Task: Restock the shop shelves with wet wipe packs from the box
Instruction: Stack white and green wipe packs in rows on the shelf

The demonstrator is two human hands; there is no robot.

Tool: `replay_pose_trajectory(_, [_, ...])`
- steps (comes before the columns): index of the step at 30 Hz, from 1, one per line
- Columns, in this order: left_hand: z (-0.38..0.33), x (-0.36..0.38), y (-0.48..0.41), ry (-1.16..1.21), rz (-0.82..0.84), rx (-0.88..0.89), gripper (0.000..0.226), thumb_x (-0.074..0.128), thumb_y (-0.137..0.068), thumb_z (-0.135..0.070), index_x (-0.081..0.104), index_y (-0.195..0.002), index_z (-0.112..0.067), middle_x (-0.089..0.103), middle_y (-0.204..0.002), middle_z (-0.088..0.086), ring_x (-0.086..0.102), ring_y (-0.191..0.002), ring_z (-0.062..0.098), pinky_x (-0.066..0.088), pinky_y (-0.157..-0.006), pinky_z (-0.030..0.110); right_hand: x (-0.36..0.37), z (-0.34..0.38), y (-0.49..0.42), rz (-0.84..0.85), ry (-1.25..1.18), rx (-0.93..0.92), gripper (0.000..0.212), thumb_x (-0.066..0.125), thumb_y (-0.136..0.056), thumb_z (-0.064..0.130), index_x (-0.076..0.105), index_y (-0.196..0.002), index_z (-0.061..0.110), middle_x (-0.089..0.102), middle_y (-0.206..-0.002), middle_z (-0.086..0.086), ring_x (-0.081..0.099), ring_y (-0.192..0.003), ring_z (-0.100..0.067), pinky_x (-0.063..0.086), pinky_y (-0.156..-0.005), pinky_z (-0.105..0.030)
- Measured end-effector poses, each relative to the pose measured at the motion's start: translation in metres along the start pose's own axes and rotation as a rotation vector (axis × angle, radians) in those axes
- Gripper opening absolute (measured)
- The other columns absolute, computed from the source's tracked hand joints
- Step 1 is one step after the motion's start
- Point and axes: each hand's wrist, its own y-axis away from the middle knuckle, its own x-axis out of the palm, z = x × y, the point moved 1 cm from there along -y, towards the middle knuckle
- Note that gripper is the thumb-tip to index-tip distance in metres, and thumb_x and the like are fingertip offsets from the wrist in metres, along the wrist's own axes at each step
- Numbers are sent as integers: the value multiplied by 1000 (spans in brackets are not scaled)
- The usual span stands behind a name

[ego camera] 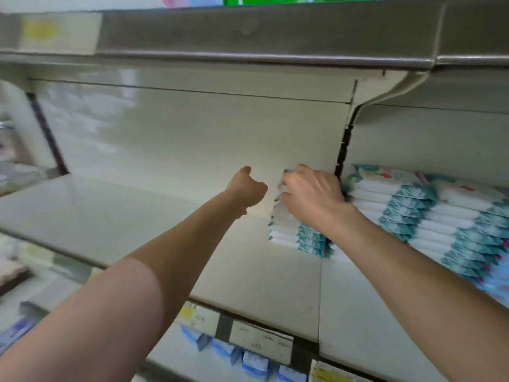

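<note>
A small stack of white and teal wet wipe packs (292,235) stands at the back of the cream shelf (124,216), against the back panel. My right hand (311,197) reaches over this stack, its fingers curled on the top packs. My left hand (248,188) is just to the left of the stack, fingers curled into a loose fist with nothing visible in it. Taller rows of the same packs (429,213) fill the shelf to the right of my right arm. The box is out of view.
The upper shelf edge (248,37) overhangs close above, with green packs on top. Price labels (261,343) run along the front rail, with blue packs (253,365) on the shelf below. The left side of the view is blurred.
</note>
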Motion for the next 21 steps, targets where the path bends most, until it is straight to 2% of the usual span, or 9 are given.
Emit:
replay_pose_trajectory(3, [15,-20,24,49,-111,-73,65,50,-93,-16,22,-151,-23,55,-113,8,60,-103,29,53,-78,36,-4,24,8,-24,-63,-178,10,46,-96,17,55,-92,15,58,-107,-9,57,-92,-31,32,-65,-30])
replay_pose_trajectory(5, [27,-31,47,92,-197,-113,64,50,-94,-14,23,-151,-22,53,-107,5,58,-98,25,51,-73,34,-5,42,15,-32,-110,-285,10,47,-96,17,55,-90,14,58,-100,-7,55,-87,-30,32,-65,-30])
replay_pose_trajectory(8, [47,-41,88,127,-310,-189,62,49,-94,-12,24,-150,-20,51,-89,1,55,-81,18,50,-75,34,-6,65,33,-6,-154,-408,26,47,-94,15,40,-69,12,47,-77,-3,46,-76,-29,30,-62,-28])
replay_pose_trajectory(9, [56,-44,104,135,-340,-216,61,49,-94,-12,24,-150,-20,52,-88,2,53,-77,17,49,-75,34,-6,74,41,4,-170,-444,33,48,-94,14,34,-64,13,41,-70,-1,44,-73,-29,28,-58,-27])
replay_pose_trajectory(11, [74,-51,135,155,-402,-280,61,49,-95,-12,24,-150,-20,57,-101,7,56,-81,20,50,-77,35,-7,94,58,37,-206,-523,36,48,-93,12,31,-62,15,36,-65,-1,44,-71,-29,24,-51,-28])
replay_pose_trajectory(12, [83,-55,153,158,-439,-324,61,50,-95,-13,24,-150,-20,58,-106,9,57,-86,23,51,-78,36,-9,105,68,60,-224,-566,35,48,-92,12,32,-62,15,38,-66,-2,44,-72,-29,25,-51,-28])
replay_pose_trajectory(16, [119,-69,228,126,-579,-439,59,48,-95,-13,25,-149,-18,49,-83,1,54,-79,20,50,-69,33,-17,155,113,134,-306,-734,13,49,-91,13,50,-79,14,61,-91,-8,51,-77,-30,34,-61,-27])
replay_pose_trajectory(19, [148,-80,289,130,-667,-529,59,46,-95,-10,27,-149,-19,52,-87,2,52,-72,20,47,-67,34,-26,196,159,159,-318,-902,12,49,-94,18,60,-97,16,64,-110,-8,59,-100,-30,37,-69,-28])
replay_pose_trajectory(21, [166,-85,334,159,-726,-602,59,47,-96,-12,25,-150,-20,55,-94,5,54,-78,22,50,-70,36,-31,227,193,161,-326,-1013,15,49,-95,22,62,-100,15,64,-109,-9,59,-99,-29,36,-68,-28])
